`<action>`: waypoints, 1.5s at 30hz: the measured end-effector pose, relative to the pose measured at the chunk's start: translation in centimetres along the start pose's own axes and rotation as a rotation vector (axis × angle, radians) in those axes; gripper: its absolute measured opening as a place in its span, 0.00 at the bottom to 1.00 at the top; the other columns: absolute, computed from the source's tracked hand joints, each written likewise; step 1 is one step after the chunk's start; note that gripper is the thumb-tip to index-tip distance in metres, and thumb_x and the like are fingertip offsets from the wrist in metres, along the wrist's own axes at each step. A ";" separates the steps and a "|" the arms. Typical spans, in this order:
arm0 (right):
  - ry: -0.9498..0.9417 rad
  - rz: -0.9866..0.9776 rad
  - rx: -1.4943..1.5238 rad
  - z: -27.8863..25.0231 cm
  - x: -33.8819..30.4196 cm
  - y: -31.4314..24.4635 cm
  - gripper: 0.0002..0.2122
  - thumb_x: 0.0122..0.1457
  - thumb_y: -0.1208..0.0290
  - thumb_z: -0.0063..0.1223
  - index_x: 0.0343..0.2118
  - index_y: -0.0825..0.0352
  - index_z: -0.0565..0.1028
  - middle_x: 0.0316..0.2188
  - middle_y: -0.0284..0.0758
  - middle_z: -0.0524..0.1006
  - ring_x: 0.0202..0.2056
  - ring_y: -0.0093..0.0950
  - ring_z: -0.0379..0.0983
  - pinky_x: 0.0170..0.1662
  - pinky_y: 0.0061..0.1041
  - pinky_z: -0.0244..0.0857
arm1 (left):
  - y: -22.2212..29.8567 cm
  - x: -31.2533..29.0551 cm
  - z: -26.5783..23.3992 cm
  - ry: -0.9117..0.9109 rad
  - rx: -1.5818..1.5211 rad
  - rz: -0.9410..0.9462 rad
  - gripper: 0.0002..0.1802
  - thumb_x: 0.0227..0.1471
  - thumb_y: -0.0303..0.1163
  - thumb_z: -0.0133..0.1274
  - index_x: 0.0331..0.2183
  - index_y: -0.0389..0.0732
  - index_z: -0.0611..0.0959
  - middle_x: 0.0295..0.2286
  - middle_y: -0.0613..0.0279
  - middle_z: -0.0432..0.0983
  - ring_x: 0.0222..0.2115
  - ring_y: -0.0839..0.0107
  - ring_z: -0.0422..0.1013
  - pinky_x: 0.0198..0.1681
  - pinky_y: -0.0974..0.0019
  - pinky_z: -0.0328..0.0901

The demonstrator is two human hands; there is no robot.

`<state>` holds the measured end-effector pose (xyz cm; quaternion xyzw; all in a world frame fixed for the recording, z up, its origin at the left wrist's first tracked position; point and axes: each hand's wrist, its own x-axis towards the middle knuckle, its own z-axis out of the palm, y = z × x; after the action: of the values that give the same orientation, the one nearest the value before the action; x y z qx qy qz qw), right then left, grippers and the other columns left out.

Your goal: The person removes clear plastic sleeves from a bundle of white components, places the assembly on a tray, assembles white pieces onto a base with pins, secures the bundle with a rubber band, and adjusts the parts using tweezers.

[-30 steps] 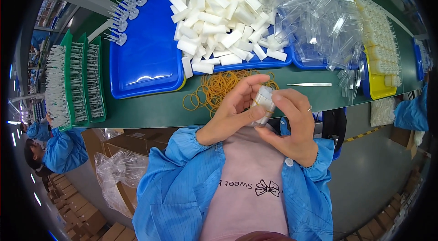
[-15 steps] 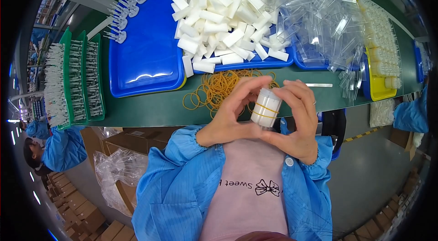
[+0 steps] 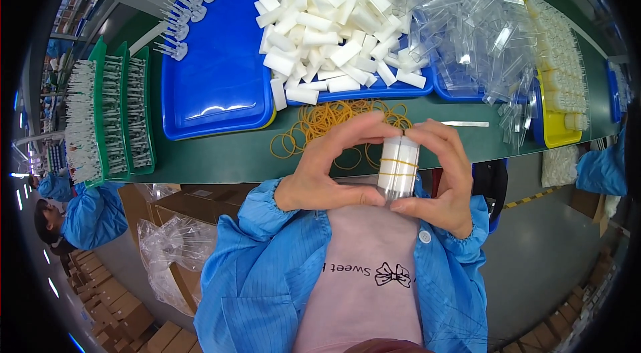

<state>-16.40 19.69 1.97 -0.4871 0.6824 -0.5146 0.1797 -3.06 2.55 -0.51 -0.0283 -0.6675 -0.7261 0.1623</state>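
Between my two hands, in front of my chest, is an upright bundle of clear plastic and white foam pieces (image 3: 398,167) with an orange rubber band around its middle. My left hand (image 3: 334,166) grips its left side, fingertips at the top and thumb at the bottom. On the other side my right hand (image 3: 444,176) holds it the same way. Just beyond my fingers a loose heap of orange rubber bands (image 3: 320,119) lies on the green table. White foam blocks (image 3: 327,26) are piled on a blue tray behind them.
Clear plastic pieces (image 3: 467,26) heap up at the back right, beside a yellow tray (image 3: 554,122) of banded bundles. To the left are a blue tray (image 3: 217,72) with pronged white parts (image 3: 177,49) along its edge, and green racks (image 3: 100,119). A metal strip (image 3: 467,124) lies nearby.
The bundle has turned from tilted to nearly upright and shifted slightly right. Both hands still hold it, and my left palm has moved away from it a little.
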 end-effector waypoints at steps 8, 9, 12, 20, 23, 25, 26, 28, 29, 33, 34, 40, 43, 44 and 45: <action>0.052 0.091 0.171 0.7 0.0 1.2 0.39 0.33 0.58 0.71 0.50 0.69 0.68 0.49 0.41 0.68 0.51 0.38 0.64 0.54 0.35 0.58 | -1.9 -0.1 1.1 0.168 -0.495 -0.022 0.56 0.38 0.28 0.67 0.60 0.42 0.49 0.52 0.47 0.62 0.55 0.59 0.60 0.58 0.56 0.55; 0.040 0.099 0.154 0.7 0.0 1.3 0.38 0.33 0.59 0.71 0.50 0.69 0.68 0.48 0.42 0.69 0.51 0.38 0.65 0.54 0.35 0.58 | -2.0 -0.2 1.2 0.190 -0.558 -0.044 0.56 0.37 0.27 0.67 0.60 0.43 0.48 0.53 0.48 0.60 0.55 0.60 0.59 0.59 0.56 0.54; 0.074 0.068 0.061 0.5 0.2 1.2 0.34 0.32 0.62 0.70 0.47 0.69 0.70 0.45 0.42 0.71 0.48 0.40 0.66 0.54 0.36 0.57 | -1.6 0.3 1.2 0.166 -0.641 -0.177 0.53 0.40 0.30 0.66 0.60 0.42 0.50 0.55 0.50 0.57 0.57 0.61 0.57 0.59 0.59 0.53; 0.084 -0.103 -0.470 1.4 0.6 0.0 0.30 0.30 0.62 0.67 0.41 0.66 0.72 0.37 0.37 0.72 0.43 0.35 0.68 0.55 0.44 0.53 | -1.8 0.9 0.4 0.069 -0.310 -0.348 0.42 0.46 0.39 0.61 0.58 0.40 0.58 0.43 0.60 0.64 0.43 0.72 0.64 0.49 0.67 0.59; 0.083 -0.144 -0.562 2.0 0.6 0.0 0.29 0.31 0.60 0.66 0.40 0.66 0.72 0.35 0.36 0.71 0.43 0.34 0.68 0.56 0.46 0.51 | -1.6 0.9 0.7 0.080 -0.215 -0.404 0.38 0.48 0.37 0.58 0.57 0.40 0.59 0.40 0.62 0.66 0.40 0.74 0.65 0.46 0.70 0.60; 0.098 -0.168 -0.589 2.1 0.5 0.0 0.29 0.31 0.59 0.67 0.40 0.66 0.72 0.34 0.36 0.71 0.42 0.34 0.68 0.57 0.46 0.51 | -1.2 0.9 0.9 0.098 -0.202 -0.433 0.36 0.50 0.36 0.57 0.57 0.40 0.60 0.40 0.62 0.66 0.40 0.75 0.65 0.45 0.71 0.61; 0.081 -0.185 -0.623 1.9 0.5 0.1 0.31 0.32 0.57 0.67 0.42 0.67 0.72 0.37 0.37 0.71 0.44 0.34 0.68 0.57 0.46 0.50 | -1.1 0.9 0.9 0.119 -0.248 -0.423 0.35 0.52 0.35 0.55 0.57 0.40 0.59 0.41 0.62 0.67 0.41 0.74 0.65 0.46 0.70 0.61; 0.066 -0.201 -0.660 1.6 0.6 0.0 0.33 0.32 0.56 0.67 0.44 0.67 0.71 0.39 0.37 0.71 0.45 0.35 0.67 0.57 0.45 0.50 | -0.7 1.0 1.0 0.137 -0.295 -0.414 0.33 0.54 0.35 0.53 0.57 0.40 0.59 0.41 0.61 0.67 0.42 0.73 0.66 0.47 0.70 0.62; 0.057 -0.177 -0.543 1.2 0.7 -0.5 0.35 0.33 0.54 0.67 0.46 0.67 0.70 0.42 0.38 0.70 0.47 0.36 0.66 0.57 0.45 0.50 | -0.4 0.9 1.0 0.204 -0.503 -0.463 0.33 0.55 0.36 0.52 0.58 0.41 0.58 0.43 0.60 0.67 0.44 0.70 0.66 0.48 0.68 0.62; 0.066 -0.096 -0.185 0.7 0.4 -0.3 0.41 0.33 0.54 0.69 0.53 0.66 0.66 0.51 0.40 0.65 0.52 0.40 0.62 0.57 0.45 0.50 | -0.4 1.0 0.5 0.111 -0.971 -0.556 0.31 0.58 0.39 0.47 0.59 0.45 0.56 0.48 0.57 0.66 0.48 0.63 0.67 0.52 0.60 0.63; 0.066 -0.097 -0.186 0.7 0.4 -0.3 0.41 0.33 0.54 0.69 0.53 0.66 0.66 0.51 0.40 0.65 0.52 0.40 0.62 0.57 0.45 0.50 | -0.3 1.0 0.6 0.110 -0.971 -0.555 0.31 0.58 0.39 0.47 0.59 0.45 0.56 0.48 0.57 0.66 0.48 0.63 0.67 0.52 0.60 0.63; 0.061 -0.129 -0.117 1.1 0.0 -0.1 0.38 0.33 0.61 0.70 0.52 0.64 0.68 0.52 0.41 0.65 0.53 0.42 0.61 0.56 0.43 0.53 | 0.2 0.9 1.5 0.144 -0.967 -0.565 0.29 0.60 0.40 0.43 0.59 0.46 0.56 0.50 0.55 0.63 0.48 0.61 0.67 0.52 0.58 0.64; 0.050 -0.362 -0.384 1.6 0.0 0.1 0.33 0.32 0.68 0.69 0.49 0.63 0.71 0.51 0.41 0.67 0.52 0.43 0.64 0.53 0.41 0.58 | 0.4 0.8 2.1 0.113 -0.858 -0.616 0.33 0.58 0.47 0.45 0.59 0.43 0.56 0.51 0.55 0.63 0.50 0.61 0.65 0.53 0.58 0.62; 0.091 -0.305 -0.299 1.7 0.1 0.0 0.32 0.31 0.70 0.69 0.47 0.63 0.72 0.50 0.41 0.68 0.50 0.43 0.65 0.52 0.39 0.61 | 0.1 0.7 2.3 0.130 -0.778 -0.501 0.37 0.55 0.47 0.50 0.59 0.42 0.56 0.51 0.55 0.62 0.51 0.62 0.64 0.53 0.59 0.62; 0.131 -0.247 -0.214 1.8 0.2 0.0 0.31 0.31 0.73 0.68 0.46 0.63 0.73 0.49 0.41 0.69 0.49 0.43 0.67 0.50 0.38 0.63 | 0.0 0.6 2.4 0.146 -0.696 -0.386 0.41 0.51 0.48 0.55 0.59 0.40 0.57 0.51 0.56 0.62 0.51 0.63 0.64 0.54 0.59 0.61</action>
<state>-15.15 18.60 1.34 -0.5493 0.6783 -0.4877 0.0174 -4.09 4.73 -0.13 0.0959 -0.3615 -0.9261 0.0504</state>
